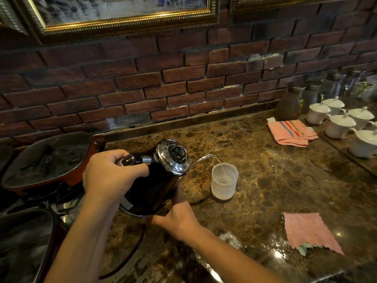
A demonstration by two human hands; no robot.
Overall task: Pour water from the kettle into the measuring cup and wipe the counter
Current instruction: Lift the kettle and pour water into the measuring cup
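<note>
Head view: the black steel gooseneck kettle (157, 180) is being tilted, its handle clenched in the left hand (110, 176) and its base cupped by the right hand (179, 217). Beyond both grips, water is being streamed into the translucent plastic measuring cup (224, 181), likely light and easily tipped.

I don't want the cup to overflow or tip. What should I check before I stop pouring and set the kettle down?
1. Stream lands inside the measuring cup: ok.
2. Water level below the rim: ok, the cup looks under half full.
3. Cup stands upright on the counter: ok.
4. Grip on the kettle: ok, left hand on the handle, right hand under the base.
5. Cloth for wiping within reach: ok, pink cloth lies flat to the right.
6. Kettle's base station free: cannot tell, not clearly visible.
</note>
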